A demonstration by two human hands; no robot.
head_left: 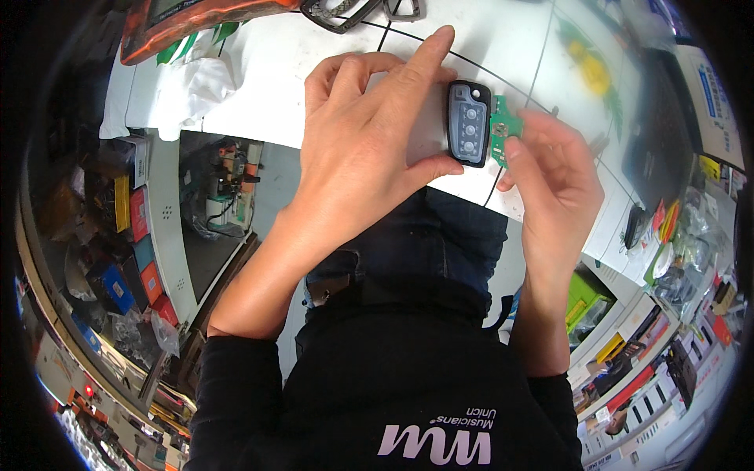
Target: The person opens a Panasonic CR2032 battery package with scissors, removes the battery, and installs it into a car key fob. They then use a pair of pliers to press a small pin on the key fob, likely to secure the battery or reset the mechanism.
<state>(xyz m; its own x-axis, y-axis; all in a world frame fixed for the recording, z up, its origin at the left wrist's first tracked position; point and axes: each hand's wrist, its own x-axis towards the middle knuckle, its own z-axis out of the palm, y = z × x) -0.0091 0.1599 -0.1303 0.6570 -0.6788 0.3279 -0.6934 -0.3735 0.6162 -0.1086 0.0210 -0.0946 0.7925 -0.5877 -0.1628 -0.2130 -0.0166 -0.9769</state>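
A black car key fob shell (469,125) stands lengthwise over the white table, its grey button pad facing up. My left hand (357,129) grips it at both ends, thumb at the near end and a fingertip at the far end, while the index finger stretches out past it. Just to the right of the shell is a small green circuit board (501,129), pinched by the thumb and fingers of my right hand (556,169). The board lies alongside the shell's right edge; whether the two touch I cannot tell.
An orange-framed device (196,17) sits at the far left of the table (263,90), with crumpled white plastic (196,90) beside it. Dark looped objects (342,16) lie at the far edge. On the right are a dark panel (658,149) and a small black object (634,226).
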